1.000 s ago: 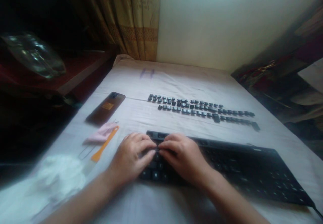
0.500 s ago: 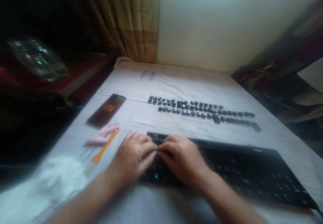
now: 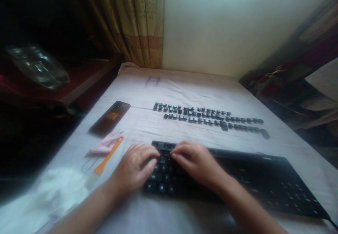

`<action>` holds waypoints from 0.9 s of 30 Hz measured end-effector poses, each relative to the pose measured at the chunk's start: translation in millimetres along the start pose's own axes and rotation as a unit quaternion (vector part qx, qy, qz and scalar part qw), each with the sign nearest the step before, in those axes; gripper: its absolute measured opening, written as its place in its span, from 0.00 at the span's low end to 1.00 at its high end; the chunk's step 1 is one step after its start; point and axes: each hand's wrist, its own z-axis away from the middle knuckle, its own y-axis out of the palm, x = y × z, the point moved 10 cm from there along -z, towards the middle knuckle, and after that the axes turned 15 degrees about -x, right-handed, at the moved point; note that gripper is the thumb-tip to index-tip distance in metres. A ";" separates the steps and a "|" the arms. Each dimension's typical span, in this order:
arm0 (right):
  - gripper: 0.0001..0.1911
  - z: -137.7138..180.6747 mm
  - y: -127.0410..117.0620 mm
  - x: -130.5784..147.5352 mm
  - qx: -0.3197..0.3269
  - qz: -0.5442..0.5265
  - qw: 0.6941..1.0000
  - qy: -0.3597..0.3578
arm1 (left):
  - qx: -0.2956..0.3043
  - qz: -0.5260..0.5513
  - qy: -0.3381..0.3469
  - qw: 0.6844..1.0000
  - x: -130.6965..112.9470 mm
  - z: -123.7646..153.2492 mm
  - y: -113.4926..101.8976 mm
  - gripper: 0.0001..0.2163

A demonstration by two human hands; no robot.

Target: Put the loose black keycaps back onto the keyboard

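A black computer keyboard [image 3: 260, 181] lies on the pale sheet in front of me, with keycaps on its left end and bare key positions farther right. My left hand [image 3: 138, 163] rests at the keyboard's left edge, thumb and forefinger slightly apart with nothing visible between them. Over the upper left keys, my right hand [image 3: 194, 162] has its thumb and forefinger pinched together; whatever they hold, if anything, is too small to make out. Beyond the keyboard, loose black keycaps [image 3: 224, 125] are laid out in rows.
To the left lie a dark smartphone [image 3: 110, 118], a pink cloth [image 3: 104, 144], a brush with an orange handle [image 3: 108, 156] and a bent wire [image 3: 88, 163]. White crumpled cloth [image 3: 62, 186] is nearer me. A glass vessel [image 3: 39, 67] sits on the reddish side table [image 3: 81, 81].
My hands have moved apart; their fingertips met over the keyboard's upper left before. The left hand has drawn back to the left and its fingers have parted. The view has tilted up slightly.
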 end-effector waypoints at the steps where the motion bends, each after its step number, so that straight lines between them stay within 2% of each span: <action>1: 0.08 -0.6 -2.5 -2.4 0.004 -0.008 1.000 0.008 | 0.001 0.000 0.006 1.000 -0.2 0.3 -0.5 0.10; 4: 0.08 -0.7 -6.0 -6.0 0.012 -0.009 1.000 0.012 | 0.010 -0.018 0.048 0.999 -6.4 1.3 -1.8 0.13; 8: 0.08 0.6 -2.8 -5.2 0.019 0.003 1.000 -0.001 | 0.014 -0.083 0.146 0.986 -23.8 3.1 -3.3 0.15; 11: 0.08 0.9 -0.8 -2.7 0.013 0.018 1.000 -0.017 | 0.014 -0.116 0.175 0.978 -30.3 2.4 -2.1 0.14; 13: 0.08 1.4 0.4 -0.8 0.010 0.033 0.999 -0.026 | 0.007 -0.107 0.166 0.980 -30.1 0.5 -3.1 0.13; 18: 0.08 4.5 3.4 5.8 0.002 0.076 0.996 -0.044 | -0.017 -0.068 0.089 0.994 -13.1 -3.0 -9.7 0.13; 23: 0.08 9.0 13.6 13.7 0.005 0.125 0.990 -0.071 | -0.010 -0.068 0.089 0.994 -10.8 -1.3 -8.2 0.13; 27: 0.07 6.0 21.6 14.9 0.022 0.164 0.984 -0.067 | 0.005 -0.064 0.056 0.996 -7.1 0.1 -4.3 0.14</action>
